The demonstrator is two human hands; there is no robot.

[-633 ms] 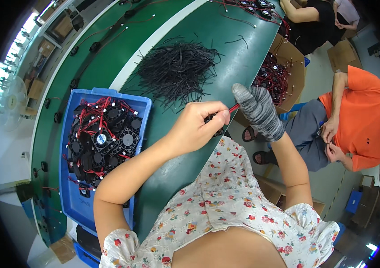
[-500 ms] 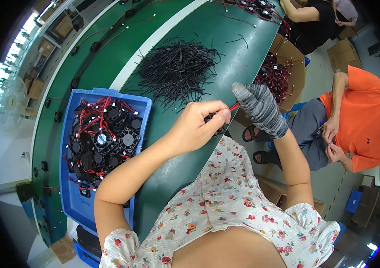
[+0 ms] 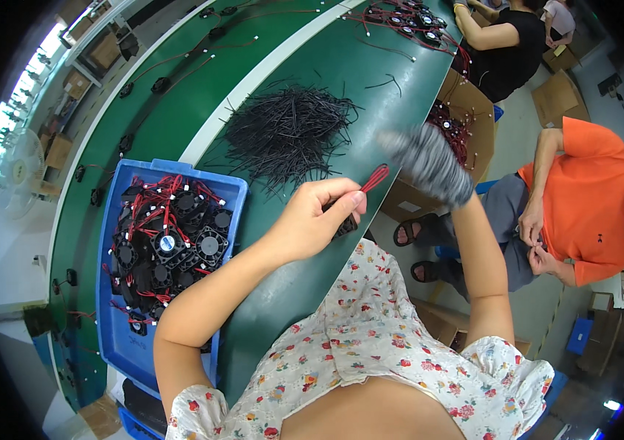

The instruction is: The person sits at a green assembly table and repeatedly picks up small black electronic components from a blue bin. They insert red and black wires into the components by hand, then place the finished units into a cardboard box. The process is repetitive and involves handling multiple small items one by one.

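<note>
My left hand (image 3: 320, 218) pinches a folded red and black cable, whose loop (image 3: 377, 177) sticks out past the thumb and forefinger. A small black fan (image 3: 345, 225), mostly hidden by the fingers, hangs below that grip. To the right of the loop, apart from it, is my right hand (image 3: 431, 163) in a grey striped glove. Its fingers are smeared by motion, so whether they hold anything does not show. Beyond my left hand, a heap of short black ties (image 3: 290, 130) lies on the green table (image 3: 275, 293).
On the left, a blue bin (image 3: 117, 334) holds several black fans with red cables. A conveyor (image 3: 172, 110) with spaced fans runs behind it. At the right stands a cardboard box (image 3: 482, 125) of fans. A person in orange (image 3: 598, 198) sits near; another (image 3: 506, 48) works farther off.
My right hand has come away from the red cable, whose folded loop now shows. My left hand has shifted slightly left and down, still gripping the cable.
</note>
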